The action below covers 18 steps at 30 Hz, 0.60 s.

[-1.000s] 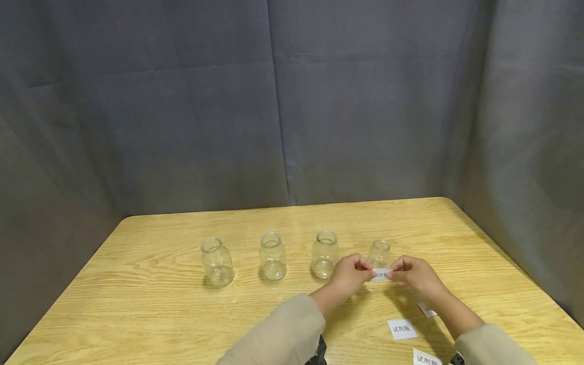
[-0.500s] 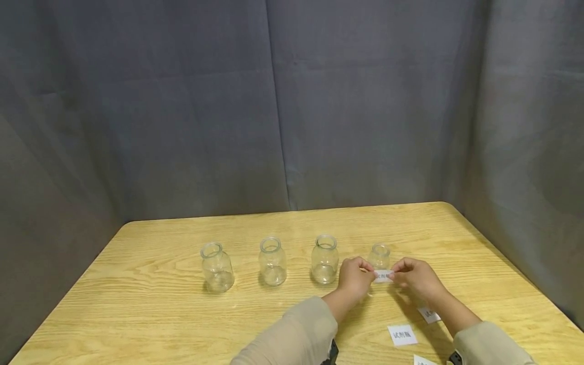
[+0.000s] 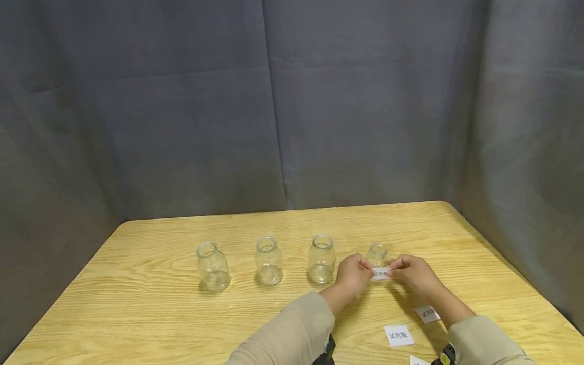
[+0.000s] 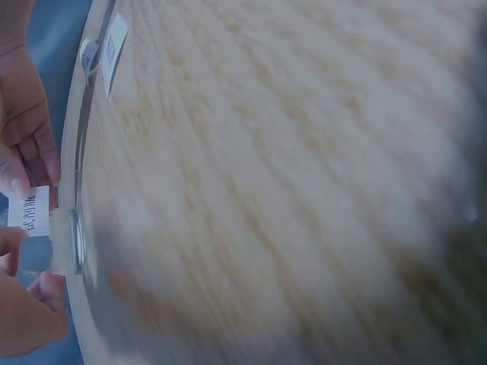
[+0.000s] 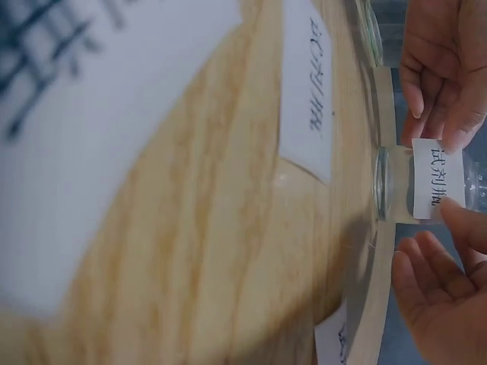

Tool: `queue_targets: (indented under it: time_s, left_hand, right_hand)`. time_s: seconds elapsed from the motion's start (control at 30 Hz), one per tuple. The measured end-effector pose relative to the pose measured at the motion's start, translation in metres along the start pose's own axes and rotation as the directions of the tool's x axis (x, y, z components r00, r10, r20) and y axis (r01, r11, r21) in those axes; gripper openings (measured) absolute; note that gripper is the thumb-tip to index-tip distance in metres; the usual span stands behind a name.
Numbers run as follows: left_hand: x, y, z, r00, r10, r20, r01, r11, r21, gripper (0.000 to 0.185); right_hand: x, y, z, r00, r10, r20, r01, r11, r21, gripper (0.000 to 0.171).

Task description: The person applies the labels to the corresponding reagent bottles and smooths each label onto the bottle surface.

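My left hand (image 3: 353, 276) and right hand (image 3: 414, 275) pinch opposite ends of a small white paper label (image 3: 380, 274) with printed characters. It stands upright across the front of the rightmost glass jar (image 3: 377, 252), the smallest of the row. In the right wrist view, both thumbs lie on the face of the label (image 5: 438, 179), which overlaps the jar's side, while other fingers reach toward the jar. From the left wrist view, the label (image 4: 29, 213) is between the hands, with the jar's base (image 4: 74, 243) standing on the table. The label covers part of the jar.
Three larger open glass jars stand to the left: one (image 3: 321, 261) nearest my left hand, a middle one (image 3: 269, 262) and a far left one (image 3: 213, 268). Loose labels, such as this one (image 3: 398, 335) and another (image 3: 427, 314), lie on the wooden table (image 3: 159, 314). Grey curtains (image 3: 205, 126) surround it.
Both hands keep their pinch on the label in front of the small jar, with only slight shifts. The whole head view has tilted a little.
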<state>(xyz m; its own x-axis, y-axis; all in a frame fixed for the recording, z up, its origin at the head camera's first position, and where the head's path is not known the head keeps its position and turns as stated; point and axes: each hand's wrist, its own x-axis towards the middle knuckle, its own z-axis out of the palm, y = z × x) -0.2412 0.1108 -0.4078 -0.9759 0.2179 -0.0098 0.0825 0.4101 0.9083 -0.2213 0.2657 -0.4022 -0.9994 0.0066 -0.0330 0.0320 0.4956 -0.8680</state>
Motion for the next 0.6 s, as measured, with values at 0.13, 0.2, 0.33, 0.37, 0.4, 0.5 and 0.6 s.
queue_targets:
  time_s: [0.13,0.2,0.33,0.37,0.4,0.5,0.6]
  left_hand:
    - [0.0017,-0.0013,-0.0016,1.000,-0.008,-0.008,0.007,1.000,-0.017,0.009]
    - [0.0023,-0.0018,-0.0019,1.000,-0.012,-0.012,0.011,1.000,-0.026,0.009]
    - [0.0033,-0.0028,-0.0029,1.000,0.003,-0.030,-0.003,1.000,0.001,0.008]
    - [0.0035,-0.0030,-0.0032,0.999,0.007,-0.034,-0.007,1.000,0.006,0.008]
    - [0.0035,-0.0031,-0.0035,0.999,0.009,-0.036,-0.009,1.000,0.011,0.008]
    - [0.0035,-0.0037,-0.0036,0.999,0.006,-0.039,-0.006,1.000,0.017,0.009]
    - [0.0031,-0.0044,-0.0040,1.000,0.003,-0.030,-0.003,1.000,0.022,0.009]
  right_hand:
    - [0.0029,0.0003,0.0020,1.000,-0.010,0.001,0.010,1.000,0.006,0.011]
    - [0.0033,0.0007,0.0024,1.000,-0.016,-0.004,0.016,1.000,0.000,0.012]
    - [0.0044,0.0006,0.0021,1.000,-0.025,-0.011,0.025,1.000,-0.019,0.015]
    - [0.0044,0.0004,0.0022,1.000,-0.023,-0.010,0.023,1.000,-0.021,0.015]
    - [0.0046,0.0003,0.0019,1.000,-0.023,-0.007,0.023,0.999,-0.026,0.016]
    - [0.0054,-0.0002,0.0012,1.000,-0.023,0.003,0.023,0.998,-0.051,0.015]
    - [0.0064,-0.0003,0.0007,0.999,-0.030,0.022,0.031,0.997,-0.075,0.014]
